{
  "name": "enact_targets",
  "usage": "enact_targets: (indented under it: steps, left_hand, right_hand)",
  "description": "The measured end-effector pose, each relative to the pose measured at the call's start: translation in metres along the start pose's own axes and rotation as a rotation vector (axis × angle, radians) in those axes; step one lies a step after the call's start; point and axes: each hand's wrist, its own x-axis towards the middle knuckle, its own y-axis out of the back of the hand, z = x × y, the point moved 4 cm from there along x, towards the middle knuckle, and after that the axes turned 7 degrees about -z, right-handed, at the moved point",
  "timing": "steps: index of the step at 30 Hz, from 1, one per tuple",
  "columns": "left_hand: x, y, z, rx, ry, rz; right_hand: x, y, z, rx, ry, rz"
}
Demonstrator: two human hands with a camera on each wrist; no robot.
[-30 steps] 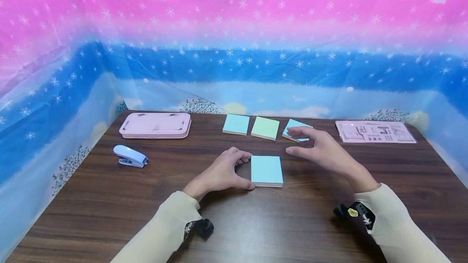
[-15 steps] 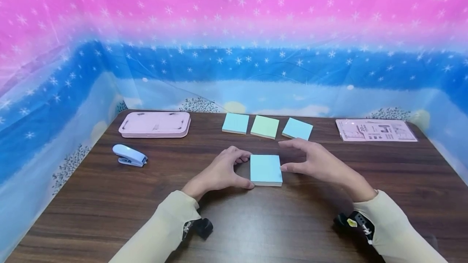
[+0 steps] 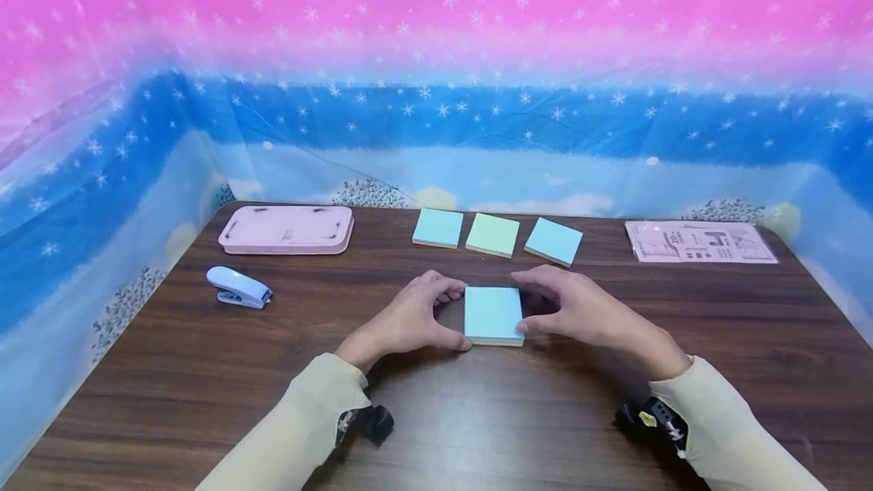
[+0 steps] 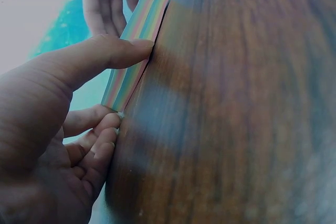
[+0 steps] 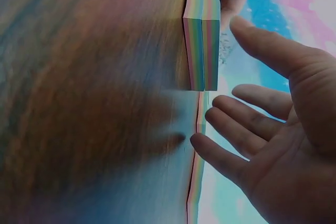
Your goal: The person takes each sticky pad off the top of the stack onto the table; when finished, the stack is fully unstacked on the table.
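**Both hands closing on the near sticky-note pad**

The sticky-note pad (image 3: pixel 493 314), light blue on top with rainbow-striped edges, lies flat on the dark wooden table (image 3: pixel 204 377), near its middle and just in front of the person. The left hand (image 3: pixel 409 320) holds it from the left: the thumb presses the near edge and the curled fingers meet the far left corner, as the left wrist view shows plainly. The right hand (image 3: pixel 580 313) is at the pad's right side with fingers loosely spread and relaxed. In the right wrist view there is a gap between the fingertips and the pad's edge, so it grips nothing yet.

The step in hand looks like bracing the pad between both hands. The next move seems to call for the right thumb and fingers to close onto the right edge, with the left hand keeping the pad from sliding on the smooth wood.

Well behind it, three more pads (image 3: pixel 494 235) lie in a row. A pink case (image 3: pixel 286 229) and a small stapler (image 3: pixel 239 287) lie to the left, and a pink packet (image 3: pixel 699 242) to the right.
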Motion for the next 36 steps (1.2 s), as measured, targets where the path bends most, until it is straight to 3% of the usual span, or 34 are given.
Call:
enact_targets:
  steps: [20, 36]
  left_hand:
    - [0.0015, 0.0011, 0.0010, -0.001, 0.004, 0.006]
    - [0.0008, 0.0013, 0.0014, -0.007, 0.010, -0.004]
  right_hand:
    - [0.0001, -0.0064, 0.0026, -0.033, -0.001, -0.071]
    - [0.0017, -0.0075, 0.0024, -0.064, 0.017, -0.061]
